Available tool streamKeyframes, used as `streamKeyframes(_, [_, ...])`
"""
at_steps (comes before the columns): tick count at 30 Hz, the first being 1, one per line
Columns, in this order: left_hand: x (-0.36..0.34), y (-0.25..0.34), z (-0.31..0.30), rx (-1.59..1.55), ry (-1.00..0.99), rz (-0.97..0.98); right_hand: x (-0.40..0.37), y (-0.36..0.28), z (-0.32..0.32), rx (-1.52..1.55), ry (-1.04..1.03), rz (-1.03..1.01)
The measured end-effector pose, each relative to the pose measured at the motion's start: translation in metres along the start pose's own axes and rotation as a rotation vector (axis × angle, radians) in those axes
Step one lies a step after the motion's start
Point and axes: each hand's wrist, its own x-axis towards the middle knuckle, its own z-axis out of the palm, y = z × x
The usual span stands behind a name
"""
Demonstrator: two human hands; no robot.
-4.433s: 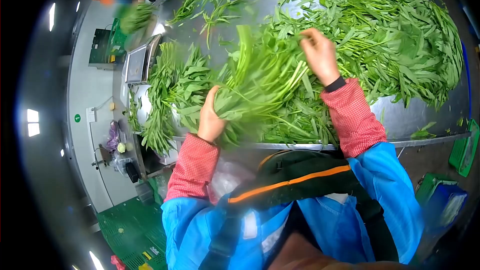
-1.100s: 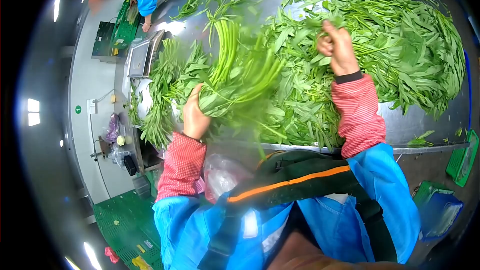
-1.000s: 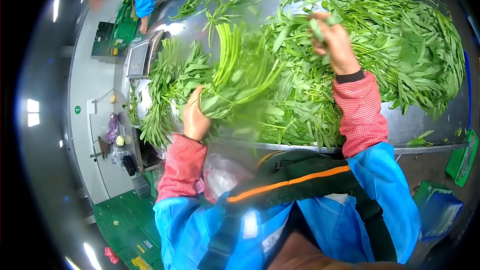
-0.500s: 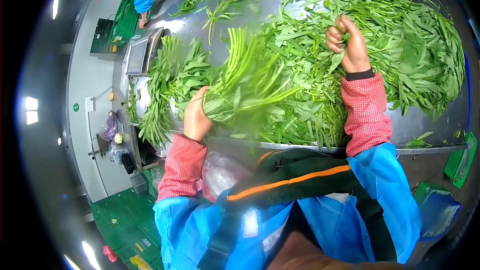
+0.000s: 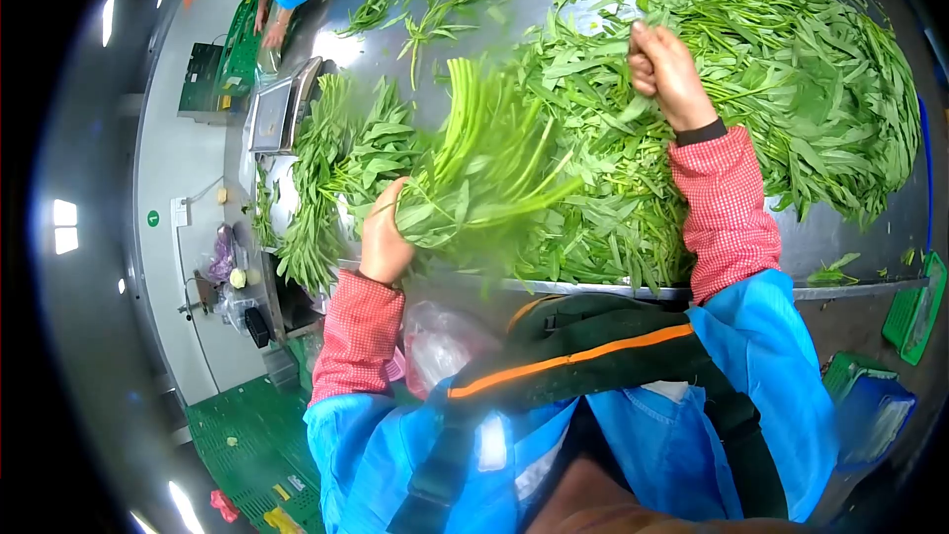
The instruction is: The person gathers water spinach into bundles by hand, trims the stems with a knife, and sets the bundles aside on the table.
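Note:
My left hand (image 5: 387, 237) is closed around a bunch of water spinach (image 5: 465, 138), gripping its leafy lower end. The pale green stems fan upward and to the right, and some are blurred. My right hand (image 5: 672, 79) is raised over the large heap of loose water spinach (image 5: 811, 89), with fingers curled and thumb pressed against them. Whether a leaf or stem is pinched in it cannot be made out. Left of my left hand, more water spinach (image 5: 316, 188) lies in bundles on the metal table (image 5: 504, 5).
A weighing scale (image 5: 279, 114) stands at the table's left edge. Beyond it, a co-worker's hands (image 5: 274, 32) are near a green crate (image 5: 240, 54). Clear plastic bags (image 5: 435, 346) hang at my waist. Green crates (image 5: 247, 440) are low on the left, others (image 5: 914, 311) low on the right.
My right hand has moved slightly up and left, and the leaf seen in it before no longer shows clearly. My left hand keeps its bunch. The co-worker's second hand has come into view.

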Motion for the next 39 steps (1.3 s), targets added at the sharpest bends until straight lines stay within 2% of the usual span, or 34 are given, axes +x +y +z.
streamKeyframes(1, [0.0,0.002,-0.001,-0.031,0.003,-0.02,-0.003,0.0,0.012,-0.128,0.052,0.082])
streamKeyframes(2, [0.001,0.006,-0.002,-0.062,0.003,-0.038,-0.007,-0.004,0.023,-0.39,-0.004,0.113])
streamKeyframes(3, [0.003,0.015,-0.004,-0.025,0.008,-0.051,-0.009,0.007,0.037,-0.489,-0.147,-0.213])
streamKeyframes(4, [0.005,0.016,-0.002,0.002,0.017,-0.016,-0.021,-0.006,0.059,-0.607,-0.226,-0.099])
streamKeyframes(6, [0.01,0.016,0.002,0.057,0.039,0.057,-0.017,0.033,0.085,-0.677,-0.39,-0.43])
streamKeyframes(9, [0.01,0.016,-0.001,0.04,0.032,0.022,-0.002,0.029,0.064,-0.624,-0.258,-0.366])
streamKeyframes(10, [0.007,0.017,-0.003,0.019,0.036,0.0,-0.012,0.003,0.059,-0.306,-0.173,0.055])
streamKeyframes(12, [0.002,0.012,-0.004,0.013,0.069,0.041,-0.001,0.008,0.018,0.108,-0.031,0.078])
streamKeyframes(14, [-0.003,0.006,-0.003,0.033,0.101,0.076,0.003,0.017,-0.004,0.15,0.023,-0.005])
streamKeyframes(15, [-0.003,0.006,-0.003,-0.06,0.06,-0.004,-0.003,0.008,0.009,-0.034,0.094,0.063])
streamKeyframes(16, [-0.004,0.006,-0.003,-0.062,0.04,-0.012,-0.004,0.009,0.016,-0.236,0.017,0.114])
streamKeyframes(18, [-0.003,0.007,-0.002,-0.068,0.003,-0.024,-0.009,0.015,0.043,-0.419,-0.27,0.09])
streamKeyframes(20, [0.0,0.004,0.002,-0.163,-0.02,-0.025,0.0,0.052,0.055,-0.513,-0.44,-0.124])
streamKeyframes(21, [0.0,-0.001,0.004,-0.226,-0.049,-0.063,-0.005,0.052,0.061,-0.603,-0.211,-0.197])
streamKeyframes(22, [-0.003,-0.007,0.005,-0.289,-0.076,-0.105,0.001,0.045,0.062,-0.55,-0.181,-0.393])
streamKeyframes(24, [-0.007,-0.021,0.008,-0.275,-0.122,-0.113,-0.006,0.014,0.048,-0.277,-0.11,0.047])
streamKeyframes(25, [-0.008,-0.029,0.011,-0.25,-0.109,-0.084,-0.004,0.015,0.038,-0.053,0.026,0.07])
streamKeyframes(26, [-0.009,-0.036,0.012,-0.225,-0.093,-0.053,0.005,0.024,0.016,0.049,0.022,0.061])
streamKeyframes(28, [-0.007,-0.014,0.004,-0.29,-0.098,-0.16,0.0,0.016,0.011,-0.133,0.006,0.124])
streamKeyframes(30, [-0.01,-0.028,0.01,-0.277,-0.088,-0.202,-0.017,0.0,0.033,-0.327,-0.174,0.136])
streamKeyframes(31, [-0.011,-0.042,0.015,-0.267,-0.084,-0.127,-0.023,0.007,0.05,-0.408,-0.181,-0.072])
streamKeyframes(32, [-0.009,-0.031,0.013,-0.31,-0.078,-0.095,-0.025,0.031,0.056,-0.721,-0.112,-0.247])
streamKeyframes(33, [-0.006,-0.028,0.013,-0.367,-0.084,-0.098,-0.024,0.035,0.062,-0.589,-0.298,-0.187])
streamKeyframes(34, [-0.001,-0.022,0.016,-0.424,-0.099,-0.099,-0.02,0.049,0.064,-0.593,-0.323,-0.352])
streamKeyframes(35, [0.004,-0.008,0.017,-0.455,-0.107,-0.077,-0.024,0.035,0.067,-0.594,-0.292,-0.275])
streamKeyframes(36, [0.003,0.001,0.013,-0.471,-0.095,-0.077,-0.023,0.029,0.065,-0.61,-0.162,-0.263])
streamKeyframes(37, [0.002,0.002,0.007,-0.328,-0.111,-0.105,-0.022,0.022,0.06,-0.53,-0.052,-0.254])
streamKeyframes(38, [0.001,0.005,0.004,-0.228,-0.069,-0.022,-0.022,0.013,0.054,-0.442,0.039,-0.241])
streamKeyframes(39, [0.0,0.002,0.002,-0.234,-0.065,-0.054,-0.028,-0.01,0.048,-0.266,0.076,-0.113])
